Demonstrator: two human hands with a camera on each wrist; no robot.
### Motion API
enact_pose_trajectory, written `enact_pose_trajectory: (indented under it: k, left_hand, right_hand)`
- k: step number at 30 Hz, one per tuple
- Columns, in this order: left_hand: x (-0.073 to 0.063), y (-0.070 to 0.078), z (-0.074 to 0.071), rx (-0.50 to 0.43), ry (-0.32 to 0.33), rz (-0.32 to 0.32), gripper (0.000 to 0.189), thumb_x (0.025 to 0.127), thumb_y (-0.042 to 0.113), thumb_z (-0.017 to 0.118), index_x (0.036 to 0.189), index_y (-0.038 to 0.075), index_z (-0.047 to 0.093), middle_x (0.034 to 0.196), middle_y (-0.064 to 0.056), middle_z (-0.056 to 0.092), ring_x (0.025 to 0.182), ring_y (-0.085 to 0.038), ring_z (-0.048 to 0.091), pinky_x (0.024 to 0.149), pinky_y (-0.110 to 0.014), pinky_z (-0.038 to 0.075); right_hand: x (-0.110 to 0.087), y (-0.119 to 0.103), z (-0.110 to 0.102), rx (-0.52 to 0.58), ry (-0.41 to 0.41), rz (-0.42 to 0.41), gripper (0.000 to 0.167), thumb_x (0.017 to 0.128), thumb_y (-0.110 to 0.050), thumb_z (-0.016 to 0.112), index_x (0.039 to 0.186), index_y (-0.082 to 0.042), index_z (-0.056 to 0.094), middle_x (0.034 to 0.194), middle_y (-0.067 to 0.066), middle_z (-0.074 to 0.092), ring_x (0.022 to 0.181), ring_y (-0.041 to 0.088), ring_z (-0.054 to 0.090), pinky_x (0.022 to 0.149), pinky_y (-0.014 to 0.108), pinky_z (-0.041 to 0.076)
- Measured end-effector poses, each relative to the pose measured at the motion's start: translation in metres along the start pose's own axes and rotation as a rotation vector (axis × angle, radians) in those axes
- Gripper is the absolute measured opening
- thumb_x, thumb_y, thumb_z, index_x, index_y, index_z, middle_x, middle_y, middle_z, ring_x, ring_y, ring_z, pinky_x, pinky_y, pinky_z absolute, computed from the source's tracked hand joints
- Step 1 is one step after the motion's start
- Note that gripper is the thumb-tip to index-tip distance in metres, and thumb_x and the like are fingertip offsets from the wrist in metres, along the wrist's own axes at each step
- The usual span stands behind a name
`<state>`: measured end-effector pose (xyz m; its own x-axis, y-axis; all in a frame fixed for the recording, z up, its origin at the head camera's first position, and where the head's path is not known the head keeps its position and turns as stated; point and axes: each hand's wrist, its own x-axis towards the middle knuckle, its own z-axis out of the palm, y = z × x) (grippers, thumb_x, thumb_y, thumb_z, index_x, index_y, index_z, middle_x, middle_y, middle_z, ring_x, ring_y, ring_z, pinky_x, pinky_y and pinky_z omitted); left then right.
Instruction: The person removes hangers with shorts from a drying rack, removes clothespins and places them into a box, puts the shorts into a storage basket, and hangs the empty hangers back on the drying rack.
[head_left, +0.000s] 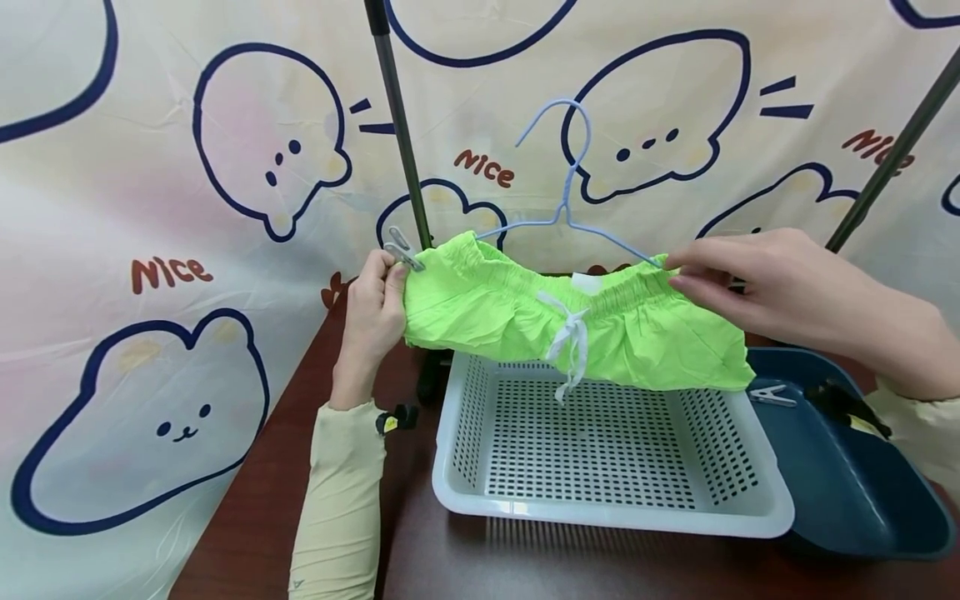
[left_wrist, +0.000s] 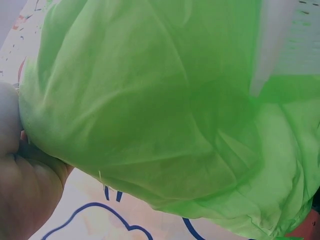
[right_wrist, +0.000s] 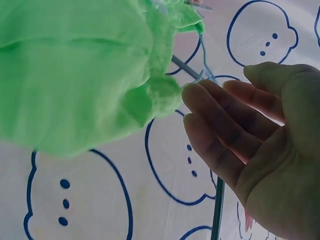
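Observation:
Bright green shorts (head_left: 517,321) with a white drawstring bow hang spread out from a light blue hanger (head_left: 566,187), whose hook stands up above the waistband. My left hand (head_left: 371,304) grips the left side of the shorts, its thumb facing me. A grey clothespin (head_left: 402,250) sits at that corner, just above the thumb. At the opposite end of the waistband, my right hand (head_left: 757,275) is held with its fingertips by the corner. In the right wrist view its fingers (right_wrist: 225,130) are extended and loose beside the cloth. Green fabric (left_wrist: 140,110) fills most of the left wrist view.
Below the shorts a white perforated basket (head_left: 600,521) stands on a dark brown table (head_left: 525,558). To its right is a dark blue basin (head_left: 862,483) with a pale clothespin (head_left: 772,396) at its left side. Dark poles (head_left: 405,125) rise before a cartoon-printed curtain (head_left: 187,400).

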<state>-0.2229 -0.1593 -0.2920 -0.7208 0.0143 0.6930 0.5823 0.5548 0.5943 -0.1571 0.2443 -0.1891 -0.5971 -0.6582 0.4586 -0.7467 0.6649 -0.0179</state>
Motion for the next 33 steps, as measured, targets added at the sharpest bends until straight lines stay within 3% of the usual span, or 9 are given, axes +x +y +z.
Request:
enact_pose_trajectory:
  k: [9, 16, 27, 33]
  left_hand:
    - [0.000, -0.001, 0.000, -0.009, 0.005, 0.022, 0.017, 0.102, 0.009, 0.048, 0.096, -0.007, 0.050, 0.074, -0.012, 0.045, 0.060, -0.015, 0.039, 0.055, -0.020, 0.032]
    - [0.000, -0.001, 0.001, -0.012, 0.003, 0.016, 0.018, 0.103, 0.010, 0.048, 0.097, -0.006, 0.051, 0.075, -0.011, 0.047, 0.060, -0.014, 0.039, 0.055, -0.020, 0.032]
    - [-0.001, -0.002, 0.002, -0.005, 0.010, 0.027, 0.019, 0.103, 0.010, 0.047, 0.096, -0.006, 0.052, 0.075, -0.012, 0.048, 0.061, -0.013, 0.038, 0.057, -0.020, 0.032]
    - [0.000, -0.001, 0.003, -0.010, 0.002, 0.020, 0.019, 0.103, 0.011, 0.047, 0.096, -0.007, 0.052, 0.075, -0.012, 0.048, 0.060, -0.013, 0.038, 0.056, -0.020, 0.032]
  right_hand:
    - [0.025, -0.014, 0.003, 0.058, -0.027, -0.069, 0.030, 0.086, -0.009, 0.074, 0.115, -0.017, 0.069, 0.082, -0.010, 0.065, 0.062, 0.000, 0.048, 0.054, 0.018, 0.045]
    - [0.037, -0.019, 0.008, 0.104, 0.002, -0.167, 0.028, 0.085, -0.005, 0.073, 0.111, -0.015, 0.069, 0.084, -0.006, 0.068, 0.062, 0.000, 0.048, 0.052, 0.019, 0.044]
    - [0.054, -0.030, 0.012, 0.124, 0.046, -0.251, 0.024, 0.087, -0.006, 0.070, 0.111, -0.012, 0.069, 0.084, -0.002, 0.070, 0.062, 0.002, 0.054, 0.054, 0.021, 0.048]
    - [0.063, -0.038, 0.011, 0.113, 0.048, -0.254, 0.024, 0.089, -0.006, 0.068, 0.113, -0.010, 0.068, 0.087, -0.002, 0.070, 0.064, 0.006, 0.057, 0.056, 0.025, 0.052]
